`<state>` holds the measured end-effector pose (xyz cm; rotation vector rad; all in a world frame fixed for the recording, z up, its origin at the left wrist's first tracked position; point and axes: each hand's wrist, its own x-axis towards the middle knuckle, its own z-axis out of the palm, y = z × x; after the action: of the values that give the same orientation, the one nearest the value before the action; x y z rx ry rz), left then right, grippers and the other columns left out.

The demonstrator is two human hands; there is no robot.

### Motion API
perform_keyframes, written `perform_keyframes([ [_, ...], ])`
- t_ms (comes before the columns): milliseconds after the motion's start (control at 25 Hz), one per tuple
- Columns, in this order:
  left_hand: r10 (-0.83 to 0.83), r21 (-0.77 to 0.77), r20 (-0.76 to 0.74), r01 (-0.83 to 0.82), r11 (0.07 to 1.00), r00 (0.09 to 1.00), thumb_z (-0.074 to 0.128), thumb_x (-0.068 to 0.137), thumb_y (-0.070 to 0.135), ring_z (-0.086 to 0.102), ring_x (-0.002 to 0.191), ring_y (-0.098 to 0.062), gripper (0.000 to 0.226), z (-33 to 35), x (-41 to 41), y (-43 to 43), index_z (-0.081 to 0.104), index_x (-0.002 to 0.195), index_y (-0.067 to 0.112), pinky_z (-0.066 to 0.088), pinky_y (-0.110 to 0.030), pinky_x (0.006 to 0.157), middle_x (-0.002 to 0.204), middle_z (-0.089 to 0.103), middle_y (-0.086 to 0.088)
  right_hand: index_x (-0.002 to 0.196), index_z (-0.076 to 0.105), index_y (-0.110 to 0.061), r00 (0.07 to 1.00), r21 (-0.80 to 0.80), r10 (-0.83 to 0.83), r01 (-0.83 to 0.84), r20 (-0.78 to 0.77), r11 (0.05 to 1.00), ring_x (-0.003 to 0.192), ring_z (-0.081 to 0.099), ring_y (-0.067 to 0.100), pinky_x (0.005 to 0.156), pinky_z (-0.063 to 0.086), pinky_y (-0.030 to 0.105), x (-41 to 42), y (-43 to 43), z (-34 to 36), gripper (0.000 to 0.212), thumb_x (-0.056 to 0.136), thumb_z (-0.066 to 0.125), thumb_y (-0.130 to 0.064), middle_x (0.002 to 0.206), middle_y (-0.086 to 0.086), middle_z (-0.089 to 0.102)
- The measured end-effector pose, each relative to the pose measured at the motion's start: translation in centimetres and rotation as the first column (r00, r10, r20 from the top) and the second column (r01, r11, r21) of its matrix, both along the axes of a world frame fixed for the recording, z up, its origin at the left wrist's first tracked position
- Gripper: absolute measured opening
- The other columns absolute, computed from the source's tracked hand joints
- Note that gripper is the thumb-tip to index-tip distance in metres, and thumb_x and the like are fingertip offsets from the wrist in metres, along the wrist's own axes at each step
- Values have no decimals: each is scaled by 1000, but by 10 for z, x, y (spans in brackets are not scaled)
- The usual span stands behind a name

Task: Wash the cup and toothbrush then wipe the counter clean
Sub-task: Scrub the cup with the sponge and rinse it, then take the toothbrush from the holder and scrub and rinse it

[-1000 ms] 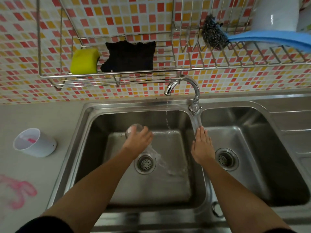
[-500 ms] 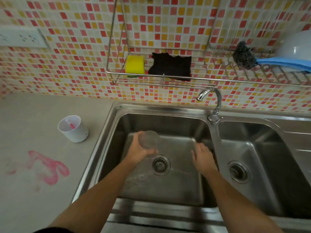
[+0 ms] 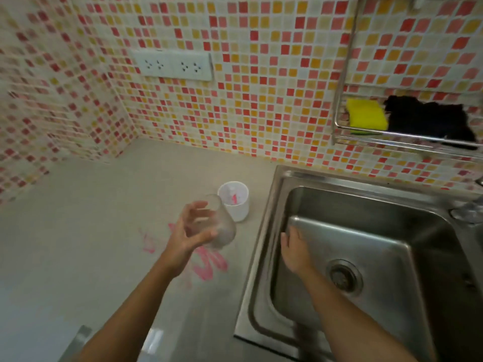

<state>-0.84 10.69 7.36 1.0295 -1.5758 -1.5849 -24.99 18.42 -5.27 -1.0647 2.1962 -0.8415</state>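
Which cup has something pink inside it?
The white cup standing on the counter: a pink-tipped toothbrush sits in it. The clear glass cup that the left hand holds looks empty.

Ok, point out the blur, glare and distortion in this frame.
Head view: motion blur smears the mosaic wall tiles at left and the clear rounded cup in the left hand; wide-angle distortion bows the stainless steel sink rim; a white glare patch sits on the near edge of the grey counter.
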Motion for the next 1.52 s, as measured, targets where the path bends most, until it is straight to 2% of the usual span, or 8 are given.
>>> perform_keyframes([
  [160,90,-63,231,-77,995,969,79,43,47,59,108,-20,81,-18,30,-81,48,115,27,50,-39,91,116,59,-1,147,15,-2,995,-31,58,-61,-84,998,145,10,27,114,6,25,45,-40,1,56,99,36,-22,157,15,6],
  [320,64,-21,388,-61,998,919,85,41,46,54,107,-17,91,-50,10,-130,44,119,24,45,-28,89,123,55,-3,147,2,-2,981,59,106,-97,-160,993,144,10,28,112,17,27,53,-45,-7,59,100,31,-23,156,14,-10],
  [560,82,-85,401,-52,995,912,88,60,24,52,112,-15,85,-83,-3,-148,39,129,19,39,-22,90,131,52,-5,148,2,-6,974,63,84,-73,-211,995,144,13,25,107,28,29,55,-47,-10,59,100,31,-24,157,10,-11],
  [720,-33,0,349,35,999,937,86,63,11,38,130,-15,118,-75,4,-151,5,148,24,37,-23,101,146,30,0,149,2,-10,983,59,68,-59,-171,997,145,8,22,111,22,29,54,-48,-8,61,99,32,-28,157,6,-13],
  [800,73,-183,325,-13,983,943,80,68,19,23,141,-17,110,-60,8,-153,6,149,21,26,-31,112,155,18,0,149,4,-10,988,8,44,-43,-148,999,145,3,17,111,13,25,50,-53,1,68,97,42,-32,157,5,-13],
  [960,119,-609,291,87,789,949,54,82,16,46,126,-18,44,-18,-22,-162,57,126,12,38,-36,107,138,49,-9,148,9,-12,978,-47,161,-168,-132,985,140,0,4,112,7,22,43,-81,22,99,77,69,-44,157,0,2],
  [1200,-369,-319,639,669,671,675,51,95,28,44,129,-21,29,-19,-69,-164,63,121,23,37,-34,105,145,43,-7,136,35,-26,997,-211,80,-75,15,975,122,47,8,102,43,37,50,-112,18,106,48,79,-65,134,-6,46],
  [1520,-167,-384,843,791,477,511,38,100,23,53,94,-27,27,-22,-80,-148,49,115,3,39,-32,76,110,62,-16,132,39,-26,998,-241,24,-8,62,971,113,53,8,94,48,32,54,-115,16,99,49,82,-58,126,-9,52],
])
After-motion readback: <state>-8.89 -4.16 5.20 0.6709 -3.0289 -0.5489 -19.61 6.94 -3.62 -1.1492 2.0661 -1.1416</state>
